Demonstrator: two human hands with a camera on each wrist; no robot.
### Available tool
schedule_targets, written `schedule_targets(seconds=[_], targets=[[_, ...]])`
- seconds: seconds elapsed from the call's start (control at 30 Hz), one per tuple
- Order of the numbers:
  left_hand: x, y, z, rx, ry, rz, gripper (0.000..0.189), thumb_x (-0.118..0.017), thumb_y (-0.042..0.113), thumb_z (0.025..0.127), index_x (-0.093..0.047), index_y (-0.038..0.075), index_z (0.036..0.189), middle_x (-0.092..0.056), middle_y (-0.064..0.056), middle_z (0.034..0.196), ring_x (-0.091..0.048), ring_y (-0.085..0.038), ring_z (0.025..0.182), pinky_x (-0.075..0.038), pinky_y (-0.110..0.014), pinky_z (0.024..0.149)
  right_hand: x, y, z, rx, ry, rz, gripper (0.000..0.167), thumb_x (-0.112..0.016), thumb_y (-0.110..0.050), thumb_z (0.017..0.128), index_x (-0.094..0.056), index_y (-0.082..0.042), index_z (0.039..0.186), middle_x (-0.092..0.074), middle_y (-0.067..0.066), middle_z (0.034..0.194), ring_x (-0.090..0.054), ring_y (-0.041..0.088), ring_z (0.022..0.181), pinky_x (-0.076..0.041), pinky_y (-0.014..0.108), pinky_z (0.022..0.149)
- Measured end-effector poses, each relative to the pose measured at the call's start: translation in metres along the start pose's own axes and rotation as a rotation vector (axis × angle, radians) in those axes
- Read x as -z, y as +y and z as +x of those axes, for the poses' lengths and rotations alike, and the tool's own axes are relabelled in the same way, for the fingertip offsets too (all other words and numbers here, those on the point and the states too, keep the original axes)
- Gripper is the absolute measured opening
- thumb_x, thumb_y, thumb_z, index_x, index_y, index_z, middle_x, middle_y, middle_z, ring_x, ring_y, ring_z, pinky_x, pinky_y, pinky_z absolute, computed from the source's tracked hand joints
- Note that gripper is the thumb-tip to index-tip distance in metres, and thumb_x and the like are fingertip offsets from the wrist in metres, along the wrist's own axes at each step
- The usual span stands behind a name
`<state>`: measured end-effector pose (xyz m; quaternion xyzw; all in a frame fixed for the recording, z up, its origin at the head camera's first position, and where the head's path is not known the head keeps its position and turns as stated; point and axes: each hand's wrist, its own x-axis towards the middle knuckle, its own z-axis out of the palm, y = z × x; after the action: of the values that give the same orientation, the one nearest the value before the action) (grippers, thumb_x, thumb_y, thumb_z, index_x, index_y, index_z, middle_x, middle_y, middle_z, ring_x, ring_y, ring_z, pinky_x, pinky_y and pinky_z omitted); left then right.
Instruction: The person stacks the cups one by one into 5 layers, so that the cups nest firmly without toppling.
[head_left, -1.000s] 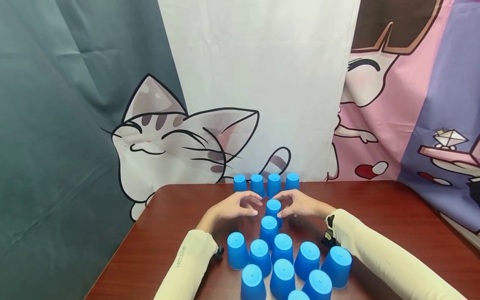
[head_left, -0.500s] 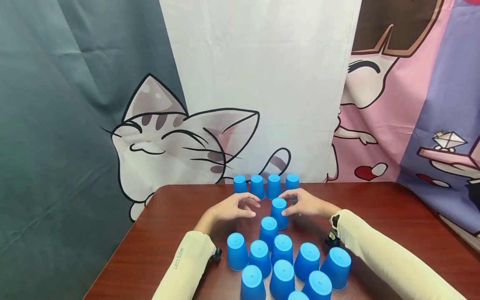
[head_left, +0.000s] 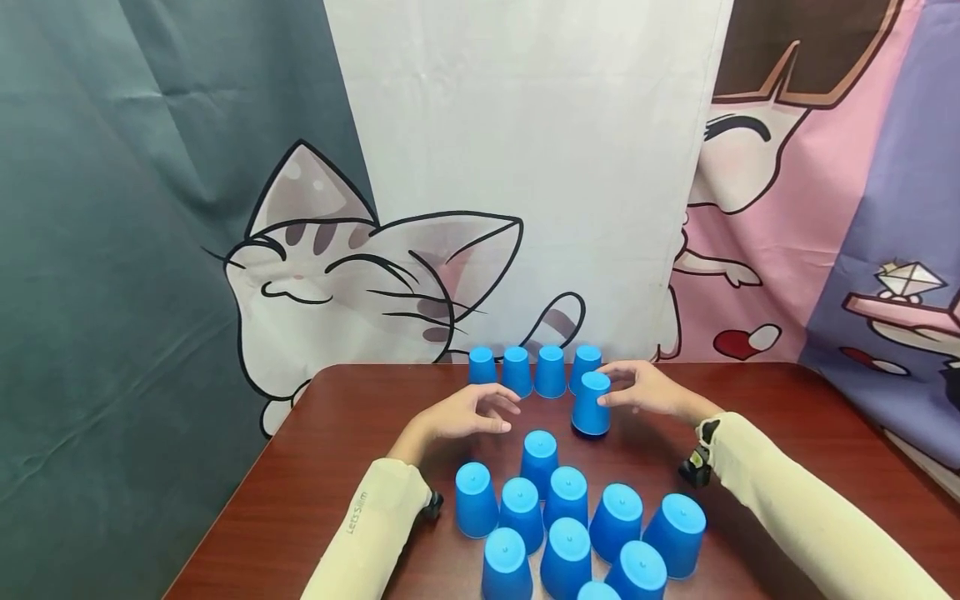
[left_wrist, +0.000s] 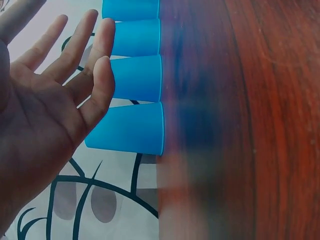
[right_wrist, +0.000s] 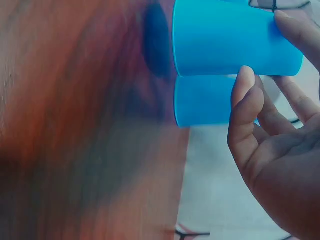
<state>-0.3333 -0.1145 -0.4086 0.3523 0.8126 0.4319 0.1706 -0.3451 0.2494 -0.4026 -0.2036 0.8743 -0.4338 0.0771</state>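
Note:
My right hand (head_left: 643, 390) pinches an upside-down blue plastic cup (head_left: 590, 410) between thumb and fingers. In the right wrist view, a gap shows between the rim of this held cup (right_wrist: 225, 40) and its dark reflection, so it hangs just over the table. It overlaps the rightmost cup of the back row in the head view. My left hand (head_left: 467, 413) holds nothing, its fingers loosely bent in front of that row. In the left wrist view, the palm of the left hand (left_wrist: 45, 115) faces the camera, with several back-row cups (left_wrist: 132, 127) behind it.
Several upside-down blue cups (head_left: 516, 371) line the far edge of the reddish-brown table (head_left: 345, 433). Nearer the body, more upturned cups (head_left: 567, 496) stand close together, with a single cup (head_left: 539, 458) at their far end. A printed curtain (head_left: 585, 167) hangs behind the table.
The right hand has carried its cup to the right and farther back, away from the cup at the front group's far end. The left hand has stayed nearly still.

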Motion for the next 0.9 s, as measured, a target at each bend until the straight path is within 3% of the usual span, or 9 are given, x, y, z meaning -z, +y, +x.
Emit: schedule_targets(seconds=[0.23, 0.4, 0.53, 0.7, 0.9], targets=[[0.000, 0.000, 0.000, 0.014, -0.007, -0.007, 0.040, -0.065, 0.017, 0.096, -0.055, 0.012, 0.134, -0.062, -0.017, 0.131, -0.065, -0.022, 0.109, -0.055, -0.036, 0.089, 0.023, 0.009, -0.008, -0.024, 0.071, 0.010, 0.054, -0.075, -0.028, 0.088, -0.058, -0.002, 0.133, -0.061, 0.023, 0.128, -0.064, 0.029, 0.099, -0.055, 0.046, 0.065], [0.001, 0.000, 0.001, 0.016, -0.013, -0.014, 0.040, -0.065, 0.018, 0.096, -0.055, 0.011, 0.135, -0.062, -0.017, 0.131, -0.065, -0.022, 0.109, -0.054, -0.035, 0.089, 0.035, 0.018, -0.013, -0.052, 0.110, 0.028, 0.056, -0.073, -0.028, 0.090, -0.056, 0.000, 0.135, -0.059, 0.026, 0.129, -0.066, 0.036, 0.099, -0.054, 0.044, 0.066], [0.000, -0.002, 0.000, 0.025, -0.016, -0.022, 0.041, -0.065, 0.019, 0.096, -0.055, 0.010, 0.135, -0.062, -0.016, 0.130, -0.065, -0.023, 0.109, -0.055, -0.035, 0.088, 0.039, 0.025, -0.013, -0.082, 0.130, 0.026, 0.058, -0.072, -0.029, 0.091, -0.053, 0.003, 0.135, -0.058, 0.029, 0.129, -0.066, 0.041, 0.100, -0.055, 0.044, 0.067], [-0.001, -0.003, 0.001, 0.021, -0.023, -0.029, 0.040, -0.066, 0.021, 0.096, -0.055, 0.012, 0.134, -0.062, -0.017, 0.130, -0.065, -0.023, 0.109, -0.055, -0.035, 0.089, 0.041, 0.032, -0.012, -0.100, 0.157, 0.018, 0.062, -0.072, -0.028, 0.092, -0.049, 0.007, 0.137, -0.057, 0.032, 0.129, -0.067, 0.040, 0.099, -0.055, 0.043, 0.066], [-0.002, -0.005, 0.000, 0.023, -0.039, -0.012, 0.045, -0.067, 0.023, 0.095, -0.053, 0.007, 0.135, -0.063, -0.016, 0.130, -0.065, -0.019, 0.107, -0.054, -0.034, 0.089, 0.040, 0.040, -0.008, -0.120, 0.198, 0.010, 0.064, -0.072, -0.029, 0.092, -0.047, 0.009, 0.138, -0.056, 0.033, 0.129, -0.068, 0.039, 0.097, -0.056, 0.042, 0.065]])
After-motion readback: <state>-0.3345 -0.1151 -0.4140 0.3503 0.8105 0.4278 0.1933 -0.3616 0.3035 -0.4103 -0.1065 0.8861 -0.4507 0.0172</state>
